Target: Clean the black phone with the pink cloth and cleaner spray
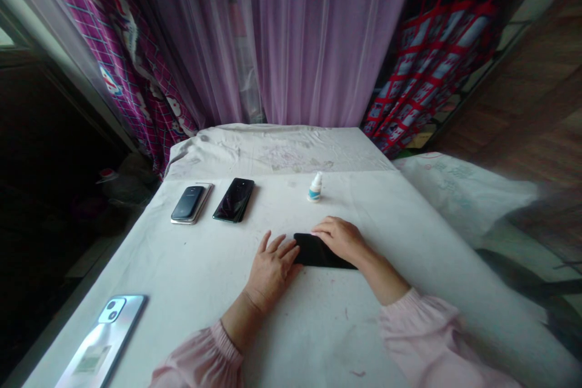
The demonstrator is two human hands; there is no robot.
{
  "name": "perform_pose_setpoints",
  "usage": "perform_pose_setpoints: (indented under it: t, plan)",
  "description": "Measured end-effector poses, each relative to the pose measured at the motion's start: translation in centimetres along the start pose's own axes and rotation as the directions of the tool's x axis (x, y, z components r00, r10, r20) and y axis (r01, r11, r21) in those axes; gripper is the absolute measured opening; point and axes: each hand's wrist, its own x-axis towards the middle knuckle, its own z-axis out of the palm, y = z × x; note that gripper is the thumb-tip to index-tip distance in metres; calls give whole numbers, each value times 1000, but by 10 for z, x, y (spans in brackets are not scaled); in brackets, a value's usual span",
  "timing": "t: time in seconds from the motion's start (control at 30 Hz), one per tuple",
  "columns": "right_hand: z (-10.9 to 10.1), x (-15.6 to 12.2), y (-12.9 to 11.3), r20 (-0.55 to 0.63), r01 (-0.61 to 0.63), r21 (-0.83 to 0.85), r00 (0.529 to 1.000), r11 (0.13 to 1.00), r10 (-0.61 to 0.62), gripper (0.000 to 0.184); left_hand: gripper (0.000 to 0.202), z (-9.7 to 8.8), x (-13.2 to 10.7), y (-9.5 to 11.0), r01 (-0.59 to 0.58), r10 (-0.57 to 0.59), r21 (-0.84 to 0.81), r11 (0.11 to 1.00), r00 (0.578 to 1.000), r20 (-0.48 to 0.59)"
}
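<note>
A black smartphone point(325, 257) lies sideways on the white-covered table, its dark face up. My left hand point(273, 264) is at its left end, with the index finger and thumb against that end and the other fingers spread. Over the phone's far edge rests my right hand point(339, 236), its fingers bent and pressed together. A small pale spot shows at the right fingertips; what it is, I cannot make out. Beyond the phone stands a small white bottle point(314, 188) with a blue label, upright and touched by neither hand.
Farther left lie a glossy black phone point(234, 200) and a dark blue phone point(188, 203) on top of a paler one. A silvery-blue phone point(102, 342) lies at the near left edge. Purple curtains point(318, 36) hang behind the table point(218, 267).
</note>
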Motion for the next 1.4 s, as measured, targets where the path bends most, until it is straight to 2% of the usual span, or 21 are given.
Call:
perform_pose_setpoints:
  t: [0.13, 0.37, 0.47, 0.53, 0.7, 0.8, 0.87, 1.03, 1.13, 1.23, 1.4]
  plan:
    - [-5, -5, 10, 11, -29, -31, 1000, 999, 30, 23, 28, 3, -1, -1, -7, 6, -23, 1000, 1000, -17]
    - [12, 18, -31, 21, 36, -72, 999, 997, -34, 23, 30, 1, 0, 0, 2, -1, -30, 1000, 1000, 6]
    - [14, 20, -37, 18, 50, -54, 999, 997, -50, 23, 31, 0, 0, 1, 14, -13, -37, 999, 1000, 11]
    - [13, 17, -30, 13, 51, -40, 999, 998, -50, 24, 31, 1, 0, 1, 19, -18, -35, 999, 1000, 10]
    - [4, 2, 8, 14, 22, -26, 1000, 999, -21, 25, 32, 4, -1, 1, 20, -20, -23, 1000, 1000, 4]
    - [1, -1, 15, 16, 2, -36, 1000, 999, -1, 24, 31, 6, -1, 0, 18, -17, -29, 999, 1000, 1]
    - [3, 2, 7, 20, -4, -61, 1000, 998, 5, 25, 31, 6, -1, 0, 16, -16, -31, 999, 1000, -3]
    - [13, 18, -35, 9, 66, -90, 998, 994, -66, 25, 32, 5, -1, 0, 11, -11, 4, 1000, 1000, 6]
    - [17, 22, -46, 8, 97, -79, 995, 992, -97, 24, 32, 5, -1, 0, 16, -16, 17, 1000, 1000, 10]
    - [16, 17, -36, -3, 87, -47, 996, 995, -87, 24, 31, 5, -1, 0, 21, -21, 5, 1000, 1000, 3]
    - [7, -6, 9, -49, 13, -12, 999, 1000, -14, 25, 32, 7, -2, 0, 21, -22, -36, 999, 1000, -11]
